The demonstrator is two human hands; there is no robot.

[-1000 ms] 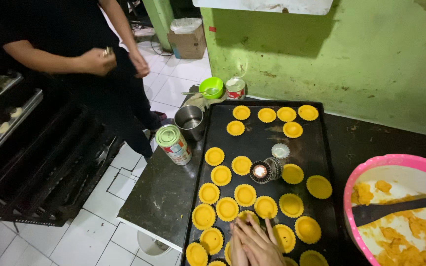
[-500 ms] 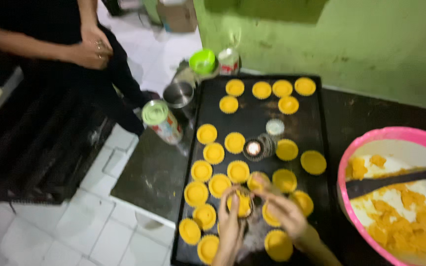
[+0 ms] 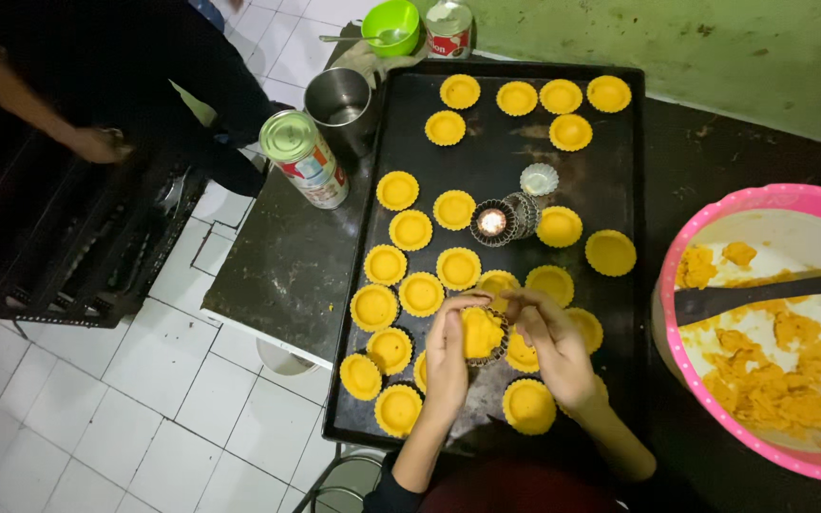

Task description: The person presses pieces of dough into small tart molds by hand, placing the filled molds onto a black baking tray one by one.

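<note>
Fingers of both hands are now lifting a fluted tart mould off the tray, pressing orange dough in; a second ago they were low among the shells.

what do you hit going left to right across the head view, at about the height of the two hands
white tiled floor → dark counter edge → black baking tray → left hand → dough-lined tart mould → right hand → pink basin of orange dough
</note>
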